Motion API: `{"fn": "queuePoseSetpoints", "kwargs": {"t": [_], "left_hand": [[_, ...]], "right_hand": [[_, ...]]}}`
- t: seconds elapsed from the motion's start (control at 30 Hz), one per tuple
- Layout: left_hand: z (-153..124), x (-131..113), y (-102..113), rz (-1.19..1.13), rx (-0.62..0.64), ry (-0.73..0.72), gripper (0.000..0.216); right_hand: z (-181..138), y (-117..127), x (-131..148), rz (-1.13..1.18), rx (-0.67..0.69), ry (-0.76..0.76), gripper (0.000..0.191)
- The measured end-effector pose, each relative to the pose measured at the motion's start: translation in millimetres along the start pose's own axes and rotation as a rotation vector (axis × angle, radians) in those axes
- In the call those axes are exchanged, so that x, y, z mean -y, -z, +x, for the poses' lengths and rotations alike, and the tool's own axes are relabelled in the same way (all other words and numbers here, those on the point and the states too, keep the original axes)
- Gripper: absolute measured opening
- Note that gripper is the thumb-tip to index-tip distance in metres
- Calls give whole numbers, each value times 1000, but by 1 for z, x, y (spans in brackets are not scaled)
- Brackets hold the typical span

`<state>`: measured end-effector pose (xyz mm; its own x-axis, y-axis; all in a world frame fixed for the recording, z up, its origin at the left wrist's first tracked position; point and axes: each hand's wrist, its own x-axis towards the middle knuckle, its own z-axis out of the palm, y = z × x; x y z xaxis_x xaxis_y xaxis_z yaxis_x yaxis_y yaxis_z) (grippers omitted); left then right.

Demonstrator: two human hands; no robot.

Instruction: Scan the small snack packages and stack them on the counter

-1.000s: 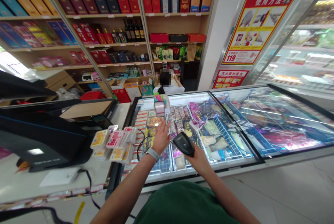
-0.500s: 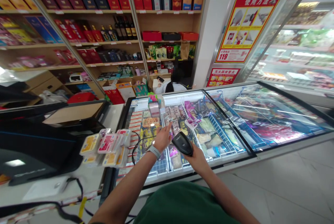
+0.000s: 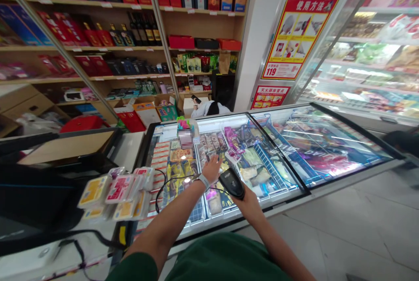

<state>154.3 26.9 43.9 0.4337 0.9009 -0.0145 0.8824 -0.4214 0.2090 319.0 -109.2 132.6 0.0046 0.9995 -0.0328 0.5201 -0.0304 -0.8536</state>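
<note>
A black handheld barcode scanner (image 3: 231,183) is gripped by its handle in my right hand (image 3: 248,204), its head tilted up and to the left. My left hand (image 3: 212,169), with a grey watch band on the wrist, is beside the scanner's head with its fingers stretched out and holds nothing. Both hands are over the glass top of the chest freezer (image 3: 209,225). The black scanner cable (image 3: 158,193) loops across the glass to the left of my left hand.
Stacked clear packs with yellow and pink labels (image 3: 120,188) sit on the counter at the left, beside a black monitor (image 3: 32,202). Bagged frozen goods show through the glass. A person (image 3: 209,108) is low behind the freezer, before shelves of boxes and bottles.
My left hand has moved slightly right and its fingers have spread. The scanner remains in my right hand. The view has turned a little right.
</note>
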Motion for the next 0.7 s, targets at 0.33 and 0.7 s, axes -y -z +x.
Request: {"fn": "queuePoseSetpoints", "kwargs": {"t": [0.33,0.7], "left_hand": [[54,-15,-34,16,87,-67,72],[102,-11,-41,-2,131,-231,76]], "right_hand": [[4,4,-19,5,-20,-87,43],[3,9,-24,24,-15,-97,40]]}}
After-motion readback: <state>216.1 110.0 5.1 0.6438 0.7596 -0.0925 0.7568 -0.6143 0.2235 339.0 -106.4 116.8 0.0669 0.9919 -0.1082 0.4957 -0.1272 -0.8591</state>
